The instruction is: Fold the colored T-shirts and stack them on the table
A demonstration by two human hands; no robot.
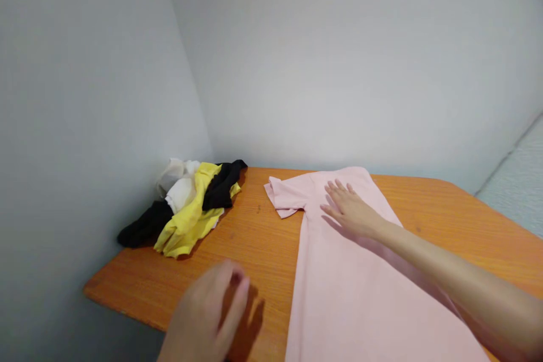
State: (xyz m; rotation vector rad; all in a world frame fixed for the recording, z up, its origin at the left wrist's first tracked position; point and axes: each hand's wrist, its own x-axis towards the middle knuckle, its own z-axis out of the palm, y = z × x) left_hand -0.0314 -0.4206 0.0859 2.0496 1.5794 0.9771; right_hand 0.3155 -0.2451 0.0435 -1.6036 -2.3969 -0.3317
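Note:
A pale pink short-sleeved T-shirt (pixel 339 294) lies lengthwise on the wooden table, its lower end running out of the bottom of the view. One sleeve (pixel 291 193) sticks out to the left; no other sleeve shows. My right hand (pixel 350 209) is over the upper part of the shirt, palm down with fingers spread and nothing in it. Left of the shirt, above the table's near edge, is my left hand (pixel 207 305), slightly blurred. Its fingers are bent, a gap shows between thumb and forefinger, and I see nothing held there.
At the left rear of the wooden table (pixel 250 237), a loose heap of clothes (pixel 190 215) in yellow, black and white lies near the wall. Grey walls (pixel 339 68) border the left and back. The table's near left corner is rounded.

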